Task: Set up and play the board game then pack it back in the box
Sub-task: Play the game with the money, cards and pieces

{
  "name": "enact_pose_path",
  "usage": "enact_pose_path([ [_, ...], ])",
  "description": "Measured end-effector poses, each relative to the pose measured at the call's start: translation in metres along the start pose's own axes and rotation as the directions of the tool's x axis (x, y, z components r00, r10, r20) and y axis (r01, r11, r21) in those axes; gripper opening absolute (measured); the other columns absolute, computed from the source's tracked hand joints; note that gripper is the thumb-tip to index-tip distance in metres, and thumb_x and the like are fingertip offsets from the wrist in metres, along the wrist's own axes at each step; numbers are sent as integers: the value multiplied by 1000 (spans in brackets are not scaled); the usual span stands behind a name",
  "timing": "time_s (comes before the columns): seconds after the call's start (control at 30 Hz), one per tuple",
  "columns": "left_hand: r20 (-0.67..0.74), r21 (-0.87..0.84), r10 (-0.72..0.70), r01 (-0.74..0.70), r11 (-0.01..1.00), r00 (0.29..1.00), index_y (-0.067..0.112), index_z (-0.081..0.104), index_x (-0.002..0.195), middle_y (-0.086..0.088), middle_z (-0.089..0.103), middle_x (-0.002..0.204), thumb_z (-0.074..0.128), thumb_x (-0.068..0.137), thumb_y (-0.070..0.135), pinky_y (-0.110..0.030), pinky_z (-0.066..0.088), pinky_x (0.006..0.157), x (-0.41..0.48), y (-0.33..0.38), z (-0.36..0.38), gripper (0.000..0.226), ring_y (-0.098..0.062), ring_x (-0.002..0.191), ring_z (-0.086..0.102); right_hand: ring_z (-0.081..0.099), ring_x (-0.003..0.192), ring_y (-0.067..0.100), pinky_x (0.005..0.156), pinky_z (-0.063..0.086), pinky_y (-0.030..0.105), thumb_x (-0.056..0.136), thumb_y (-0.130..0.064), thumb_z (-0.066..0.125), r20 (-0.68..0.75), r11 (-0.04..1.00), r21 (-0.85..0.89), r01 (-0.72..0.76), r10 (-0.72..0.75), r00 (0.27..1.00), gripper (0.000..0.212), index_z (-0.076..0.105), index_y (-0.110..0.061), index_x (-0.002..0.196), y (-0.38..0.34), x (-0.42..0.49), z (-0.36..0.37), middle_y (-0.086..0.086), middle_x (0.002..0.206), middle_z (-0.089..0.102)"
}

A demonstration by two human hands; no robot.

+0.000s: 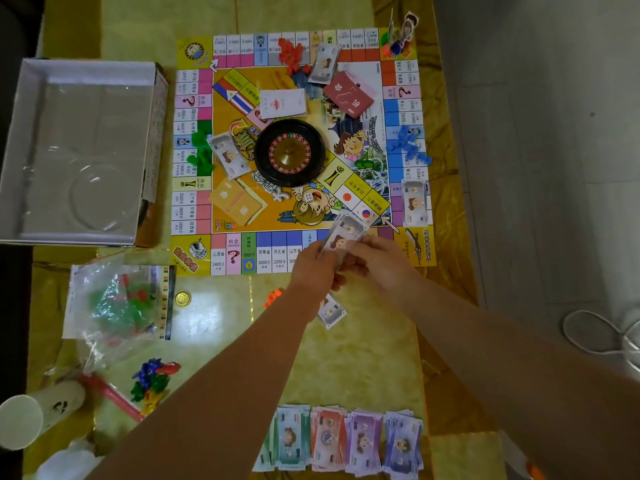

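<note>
Board (264, 252) lies flat, unfolded, w/ black roulette wheel (290, 153) at its centre. Open box (86, 69) sits just left of board. Four sorted money piles (343, 438) lie well off board's near edge — wad of notes (341, 237) held above that edge.

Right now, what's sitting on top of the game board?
A roulette wheel at the centre, card stacks, banknotes, a die and coloured pieces. The left hand and right hand hide part of the board's near edge.
</note>
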State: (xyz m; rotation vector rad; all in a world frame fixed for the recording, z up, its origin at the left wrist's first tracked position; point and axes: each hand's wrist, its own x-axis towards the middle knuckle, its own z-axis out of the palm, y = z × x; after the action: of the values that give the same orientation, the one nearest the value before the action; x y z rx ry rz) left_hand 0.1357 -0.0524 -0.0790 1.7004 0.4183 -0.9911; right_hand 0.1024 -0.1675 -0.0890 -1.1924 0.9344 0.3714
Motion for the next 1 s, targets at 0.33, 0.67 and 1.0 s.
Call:
enact_pose_path([
  [0.33, -58, 272, -48, 63, 960, 997, 11, 52, 111, -12, 65, 102, 51, 96, 22, -39, 56, 72, 36, 4, 0, 19, -25, 81, 64, 50, 63, 9, 58, 43, 20, 87, -5, 67, -75, 948, -319, -5, -20, 997, 15, 69, -4, 102, -32, 29, -31, 5, 80, 63],
  [0.67, -176, 453, 24, 59, 889, 984, 8, 64, 93, -4, 55, 68, 42, 97, 17, -22, 33, 48, 85, 1, -26, 24, -20, 61, 48, 65, 89, 22, 80, 54, 31, 83, -8, 72, -200, 837, -544, 65, -204, 958, 22, 73, -6, 105, -65, 94, -28, 12, 108, 71],
  [1.0, -147, 415, -83, 138, 899, 986, 12, 43, 60, -5, 43, 58, 41, 94, 9, -24, 33, 55, 98, 3, -27, 34, -18, 54, 40, 53, 74, 13, 45, 32, 17, 88, -12, 66, -270, 761, -647, 47, -287, 919, 32, 52, -12, 116, -71, 111, -21, 9, 110, 63],
])
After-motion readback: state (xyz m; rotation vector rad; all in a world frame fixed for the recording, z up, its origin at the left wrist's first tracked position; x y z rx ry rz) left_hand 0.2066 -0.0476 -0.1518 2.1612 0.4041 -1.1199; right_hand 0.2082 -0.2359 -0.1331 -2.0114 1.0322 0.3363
